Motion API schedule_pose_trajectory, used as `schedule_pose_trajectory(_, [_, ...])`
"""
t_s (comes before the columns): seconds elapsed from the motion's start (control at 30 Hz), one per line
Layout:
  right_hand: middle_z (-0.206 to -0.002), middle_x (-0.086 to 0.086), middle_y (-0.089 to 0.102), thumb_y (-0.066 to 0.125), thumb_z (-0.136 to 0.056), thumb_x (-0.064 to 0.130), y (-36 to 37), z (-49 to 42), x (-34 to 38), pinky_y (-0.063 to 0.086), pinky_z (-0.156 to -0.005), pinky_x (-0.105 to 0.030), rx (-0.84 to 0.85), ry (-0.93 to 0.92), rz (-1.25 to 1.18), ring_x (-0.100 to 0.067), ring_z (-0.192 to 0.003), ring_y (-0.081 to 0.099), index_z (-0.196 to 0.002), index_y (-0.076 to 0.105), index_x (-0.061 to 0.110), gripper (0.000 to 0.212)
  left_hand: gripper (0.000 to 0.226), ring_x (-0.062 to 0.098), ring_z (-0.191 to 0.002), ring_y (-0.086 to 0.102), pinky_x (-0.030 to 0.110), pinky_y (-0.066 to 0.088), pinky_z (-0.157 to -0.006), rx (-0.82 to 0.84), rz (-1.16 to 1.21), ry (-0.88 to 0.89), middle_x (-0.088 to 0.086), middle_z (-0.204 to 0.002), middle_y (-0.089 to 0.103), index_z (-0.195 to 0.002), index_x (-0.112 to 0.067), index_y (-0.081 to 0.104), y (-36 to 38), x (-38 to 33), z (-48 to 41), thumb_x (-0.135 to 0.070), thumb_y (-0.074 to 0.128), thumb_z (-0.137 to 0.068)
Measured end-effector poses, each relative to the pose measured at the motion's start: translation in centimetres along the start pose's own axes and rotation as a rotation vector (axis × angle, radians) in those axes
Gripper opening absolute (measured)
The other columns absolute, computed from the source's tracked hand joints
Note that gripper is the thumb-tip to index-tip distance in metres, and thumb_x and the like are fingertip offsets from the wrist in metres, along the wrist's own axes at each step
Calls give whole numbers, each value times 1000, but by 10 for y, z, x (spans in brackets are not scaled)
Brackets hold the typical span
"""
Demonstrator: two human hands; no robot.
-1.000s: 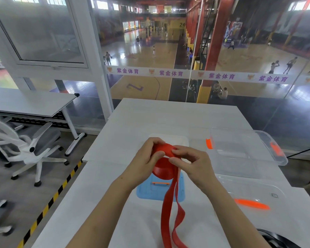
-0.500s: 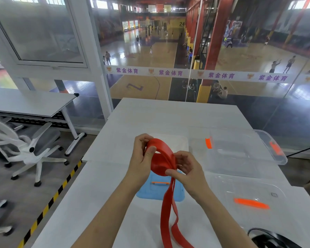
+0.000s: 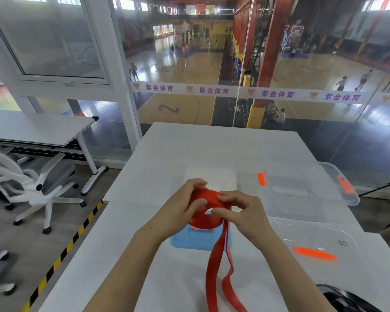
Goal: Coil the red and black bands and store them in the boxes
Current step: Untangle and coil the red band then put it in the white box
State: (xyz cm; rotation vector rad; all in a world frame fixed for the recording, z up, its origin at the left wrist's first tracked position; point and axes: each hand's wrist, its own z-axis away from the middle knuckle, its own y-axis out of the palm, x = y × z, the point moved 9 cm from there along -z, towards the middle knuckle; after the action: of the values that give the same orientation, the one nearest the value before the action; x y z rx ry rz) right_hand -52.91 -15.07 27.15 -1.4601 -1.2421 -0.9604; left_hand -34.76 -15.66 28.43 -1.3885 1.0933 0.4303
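Observation:
A red band (image 3: 216, 255) is partly wound into a coil held above the table's middle. My left hand (image 3: 185, 206) grips the coil from the left, thumb across its face. My right hand (image 3: 239, 210) pinches the coil's top and right side. The loose doubled tail hangs down to the table toward me. A black band (image 3: 347, 298) lies at the bottom right corner, partly cut off. A small white box (image 3: 212, 179) sits just behind my hands, with its blue lid (image 3: 189, 240) under them. A large clear box (image 3: 306, 188) with orange latches stands to the right.
The clear box's lid (image 3: 313, 239) with an orange handle lies flat at the right, near me. The white table (image 3: 212, 143) ends at a glass wall ahead. A white office chair (image 3: 32, 183) and a second table (image 3: 32, 129) stand to the left, beyond yellow-black floor tape.
Both hands have turned the red coil from upright toward flat and lowered it slightly, wrapping more band on. The hanging tail has swung a little to the right.

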Motion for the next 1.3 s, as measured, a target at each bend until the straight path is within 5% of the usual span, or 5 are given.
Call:
schedule_pose_trajectory(0.4, [-101, 6, 74, 92, -78, 10, 7, 10, 1, 59, -95, -27, 50, -40, -25, -23, -99, 73, -109, 69, 25, 42, 36, 5, -112, 59, 14, 47, -95, -257, 136, 83, -25, -112, 59, -110, -54, 51, 3, -17, 1, -19, 47, -106])
schedule_pose_trajectory(0.63, [-102, -2, 78, 88, -79, 0, 2, 18, -16, 62, -96, -39, -21, 30, -157, -27, -99, 77, -107, 70, 17, 38, 36, -4, -112, 57, 9, 46, -95, -460, 329, 0, -15, -119, 60, -117, -37, 54, -17, -11, 7, -4, 41, -108])
schedule_pose_trajectory(0.87, [-96, -7, 80, 87, -76, -7, -18, 10, -16, 64, -89, -34, -204, 50, -222, -21, -91, 79, -99, 78, 5, 27, 33, 17, -118, 64, 34, 52, -103, -235, 361, -43, -10, -122, 65, -126, -27, 59, -2, 7, 3, -9, 36, -111])
schedule_pose_trajectory(1.17, [-100, 4, 82, 91, -73, -3, -13, 5, 9, 58, -86, -21, -40, -38, -113, -16, -95, 78, -87, 83, 36, 42, 33, 6, -116, 60, 20, 48, -98, 40, 96, 30, -23, -120, 58, -129, -36, 48, 14, -18, -5, -21, 58, -102])
schedule_pose_trajectory(1.3, [-104, 3, 82, 91, -73, -2, -10, 4, 10, 61, -89, -31, -49, -32, -136, -20, -96, 79, -89, 81, 36, 42, 30, 5, -111, 59, 14, 47, -92, -66, 149, 44, -26, -114, 58, -120, -41, 52, 9, -25, -4, -16, 56, -103])
